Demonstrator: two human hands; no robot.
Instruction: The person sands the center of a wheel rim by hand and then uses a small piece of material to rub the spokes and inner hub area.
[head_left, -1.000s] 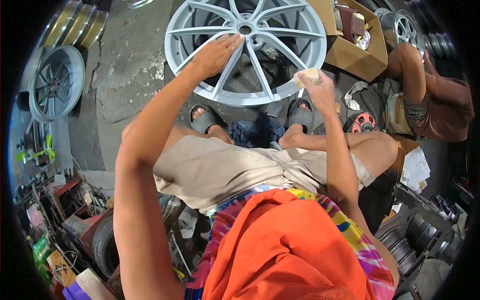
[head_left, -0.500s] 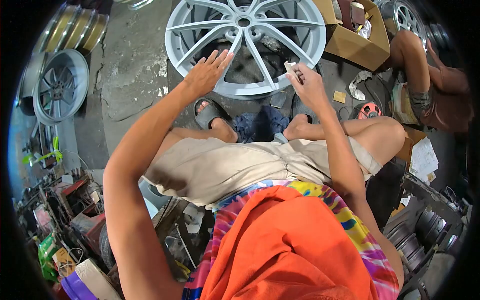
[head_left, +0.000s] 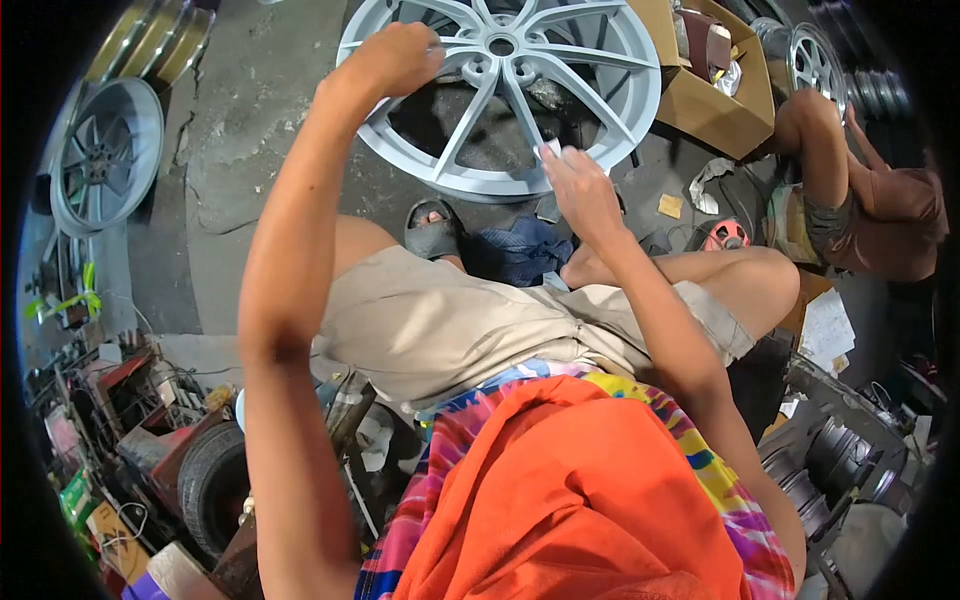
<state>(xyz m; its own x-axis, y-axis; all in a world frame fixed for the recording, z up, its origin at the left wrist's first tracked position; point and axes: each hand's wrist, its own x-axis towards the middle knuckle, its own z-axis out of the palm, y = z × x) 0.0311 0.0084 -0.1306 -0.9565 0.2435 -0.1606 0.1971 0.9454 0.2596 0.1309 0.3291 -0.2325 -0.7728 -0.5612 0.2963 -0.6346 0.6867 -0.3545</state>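
Note:
A pale grey multi-spoke alloy wheel [head_left: 500,187] lies face up on the floor in front of my feet. My left hand [head_left: 398,60] is closed over a spoke on the wheel's left side, its fingertips partly hidden. At the near right of the wheel, my right hand [head_left: 583,193] pinches a small pale folded piece [head_left: 550,149] that looks like sandpaper. This piece is at a spoke's outer end, close to the rim. Under the wheel's near edge lies a dark blue cloth [head_left: 522,250], between my sandalled feet.
A cardboard box [head_left: 715,105] with odds and ends stands right of the wheel. Another person [head_left: 868,205] sits beyond it. More wheels [head_left: 108,155] stand at the left. A red round tool [head_left: 726,235] and scraps lie at the right; a tyre [head_left: 215,490] and clutter are lower left.
My left hand has gone from flat, spread fingers to closed, moving up along the wheel's left side. My right hand has shifted left and slightly down with the pale piece. The view has shifted slightly.

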